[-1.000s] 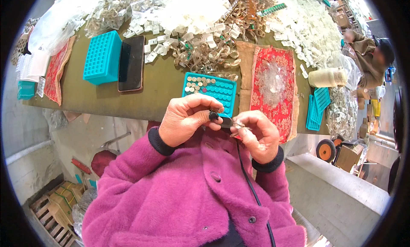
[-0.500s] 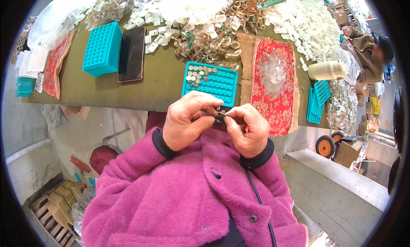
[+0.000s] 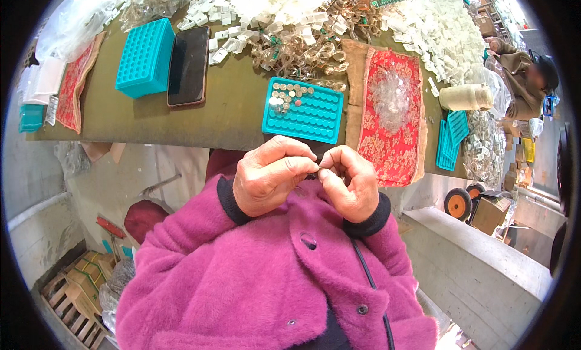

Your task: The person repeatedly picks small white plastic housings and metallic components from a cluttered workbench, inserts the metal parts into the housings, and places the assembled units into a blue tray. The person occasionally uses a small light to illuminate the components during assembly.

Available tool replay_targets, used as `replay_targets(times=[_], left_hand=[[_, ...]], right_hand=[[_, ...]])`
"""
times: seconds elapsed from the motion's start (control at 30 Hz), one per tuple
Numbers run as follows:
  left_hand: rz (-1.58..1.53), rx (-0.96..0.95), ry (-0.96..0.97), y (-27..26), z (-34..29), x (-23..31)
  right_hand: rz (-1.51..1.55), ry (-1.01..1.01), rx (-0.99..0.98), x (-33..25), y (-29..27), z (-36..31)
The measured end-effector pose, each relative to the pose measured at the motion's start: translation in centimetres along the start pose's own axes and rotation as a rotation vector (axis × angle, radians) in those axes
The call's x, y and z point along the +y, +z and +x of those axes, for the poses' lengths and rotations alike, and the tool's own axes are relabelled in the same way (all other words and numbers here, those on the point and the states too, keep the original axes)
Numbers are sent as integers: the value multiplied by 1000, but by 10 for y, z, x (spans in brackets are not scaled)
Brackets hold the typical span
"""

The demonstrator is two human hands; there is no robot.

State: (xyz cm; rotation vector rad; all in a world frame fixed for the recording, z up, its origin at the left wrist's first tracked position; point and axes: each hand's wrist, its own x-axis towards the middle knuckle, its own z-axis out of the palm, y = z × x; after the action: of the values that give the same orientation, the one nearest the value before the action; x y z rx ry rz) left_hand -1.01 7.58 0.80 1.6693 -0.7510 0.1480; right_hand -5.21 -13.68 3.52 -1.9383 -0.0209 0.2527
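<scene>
Close together in front of my chest, my left hand and my right hand meet at the fingertips. Both are closed in a pinch around something small and dark that the fingers mostly cover; its kind cannot be made out. Just beyond them, at the table's near edge, lies a teal tray with rows of round hollows. Several silvery button-like discs are gathered in its far left part, with one reddish disc among them.
Right of the tray lies a red patterned cloth with clear plastic bits. Left are a black phone and a teal block of stacked trays. White plastic pieces and tangled clear strips heap up behind. Another person sits far right.
My fingertips have drawn closer together, and the small piece between them shows less than before. The view has shifted slightly; the discs remain in the tray.
</scene>
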Motion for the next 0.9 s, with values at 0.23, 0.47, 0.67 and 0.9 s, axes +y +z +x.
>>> replay_targets(times=[0.23, 0.47, 0.67, 0.9], left_hand=[[-225, 63, -253, -2, -7, -9], [-363, 20, -325, -8, -8, -12], [-128, -24, -172, -26, 10, -18], [981, 168, -89, -98, 75, -96]], right_hand=[[129, 6, 49, 3, 1, 2], [193, -186, -65, 2, 5, 15], [331, -3, 64, 3, 9, 12], [309, -130, 72, 8, 6, 20]])
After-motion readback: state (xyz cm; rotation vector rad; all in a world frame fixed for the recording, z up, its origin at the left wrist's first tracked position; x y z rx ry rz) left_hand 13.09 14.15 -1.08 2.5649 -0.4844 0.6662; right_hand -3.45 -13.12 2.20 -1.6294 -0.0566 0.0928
